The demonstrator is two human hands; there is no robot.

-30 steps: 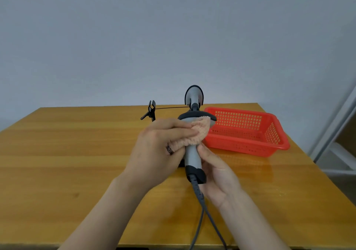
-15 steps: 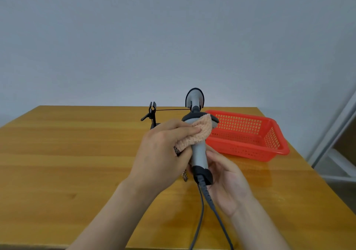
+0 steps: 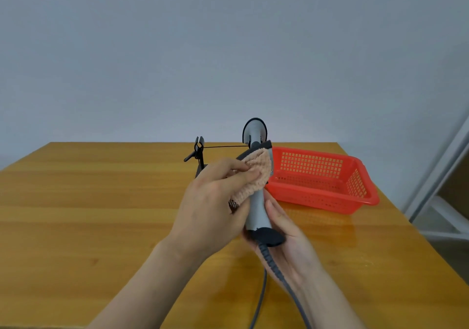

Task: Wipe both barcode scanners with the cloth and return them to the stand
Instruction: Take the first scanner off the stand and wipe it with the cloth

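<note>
The left hand (image 3: 213, 209) gripped a peach cloth (image 3: 256, 174) with curled fingers and pressed it on the upper part of the gray barcode scanner (image 3: 256, 209). The right hand (image 3: 289, 242) held this scanner by the lower end of its handle, above the wooden table (image 3: 76, 214), and the cable (image 3: 260, 295) hung down from it. Behind them, the second scanner (image 3: 254, 131) sat on the black stand (image 3: 199, 151), near a red basket (image 3: 317, 203).

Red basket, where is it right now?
The red basket sits on the wooden table, far right in the head view, just right of the held barcode scanner and cloth.
</note>
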